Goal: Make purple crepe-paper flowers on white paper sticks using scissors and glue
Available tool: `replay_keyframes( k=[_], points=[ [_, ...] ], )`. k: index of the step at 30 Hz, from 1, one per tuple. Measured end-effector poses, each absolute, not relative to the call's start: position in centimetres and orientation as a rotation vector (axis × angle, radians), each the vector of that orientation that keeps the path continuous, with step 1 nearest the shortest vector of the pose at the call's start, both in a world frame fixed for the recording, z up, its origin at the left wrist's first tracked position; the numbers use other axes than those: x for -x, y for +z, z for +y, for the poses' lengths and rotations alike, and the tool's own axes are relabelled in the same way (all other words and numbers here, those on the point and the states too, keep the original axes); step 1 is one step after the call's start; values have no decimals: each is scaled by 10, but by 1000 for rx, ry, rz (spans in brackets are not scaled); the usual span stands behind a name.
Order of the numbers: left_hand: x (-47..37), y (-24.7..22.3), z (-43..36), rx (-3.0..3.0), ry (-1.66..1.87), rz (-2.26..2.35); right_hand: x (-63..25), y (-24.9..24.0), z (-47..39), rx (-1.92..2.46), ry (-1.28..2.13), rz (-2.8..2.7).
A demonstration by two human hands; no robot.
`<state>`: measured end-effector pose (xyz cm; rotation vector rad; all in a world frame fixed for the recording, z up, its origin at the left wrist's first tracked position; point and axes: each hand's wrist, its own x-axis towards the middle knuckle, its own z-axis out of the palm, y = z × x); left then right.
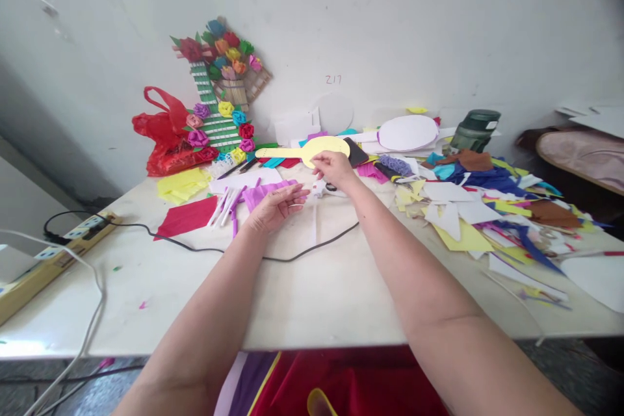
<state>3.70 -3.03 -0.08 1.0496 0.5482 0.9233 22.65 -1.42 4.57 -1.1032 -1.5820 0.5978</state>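
My right hand (334, 169) is closed in a pinch just in front of a yellow paper paddle shape (326, 148); whatever its fingertips hold is too small to make out. Lower and to the left, my left hand (279, 207) has its fingers stretched out, palm partly turned up, with nothing visible in it. Purple crepe paper (258, 195) lies behind that hand. Between and below the hands is what looks like a white glue gun (319, 190), partly hidden by my right wrist. White and purple rolled paper sticks (227, 208) lie left of my left hand.
Paper scraps (468, 201) are heaped at right, near a dark green bottle (475, 130). A paper flower decoration (221, 91) leans on the wall by a red plastic bag (166, 133). A black cable (190, 248) crosses the table from a power strip (63, 253).
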Motion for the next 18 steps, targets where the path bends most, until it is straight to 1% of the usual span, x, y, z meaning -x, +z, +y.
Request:
replay_keyframes(
  k=[3, 5, 8, 10, 14, 16, 18],
  points=[
    [-37, -3, -28, -1063, 936, 572, -249, 46, -12, 1052, 835, -1237],
    [-37, -4, -26, -1072, 947, 578, -267, 44, -8, 1004, 843, -977],
    [-37, -4, -26, -1071, 968, 589, -292, 40, -4, 1189, 642, -629],
    [-37, -3, -26, -1059, 986, 593, -305, 37, -5, 1482, 345, -527],
    [-36, -2, -26, -1034, 1053, 613, -317, 36, -15, 1647, 61, -498],
    [-34, -2, -24, -1026, 1140, 614, -315, 38, -18, 1694, -62, -579],
    [-29, 0, -19, -1012, 1279, 619, -309, 40, -18, 1682, -116, -681]
  ],
)
